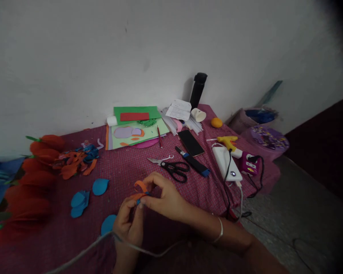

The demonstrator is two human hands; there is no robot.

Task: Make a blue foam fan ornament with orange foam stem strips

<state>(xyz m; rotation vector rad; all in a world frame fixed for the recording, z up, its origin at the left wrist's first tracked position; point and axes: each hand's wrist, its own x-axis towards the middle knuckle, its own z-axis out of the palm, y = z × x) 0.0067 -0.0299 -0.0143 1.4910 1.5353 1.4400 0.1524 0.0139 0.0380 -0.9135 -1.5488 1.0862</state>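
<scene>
Both hands meet low over the front of the table, pinching a small curled orange paper piece that has bits of blue on it. My left hand grips its lower end between thumb and fingers. From the right, my right hand closes on the same piece near the blue part; the fingertips hide some of it. Blue petal-shaped paper cutouts lie left of the hands, with a small stack of blue cutouts beyond. Another blue cutout is partly behind my left hand. Black-handled scissors rest just beyond my right hand.
Orange paper flowers and scraps lie left. Coloured sheets, a pencil, a phone and a black bottle are toward the back. A yellow glue gun, white power bank and cables stand right. A pale cord crosses the foreground.
</scene>
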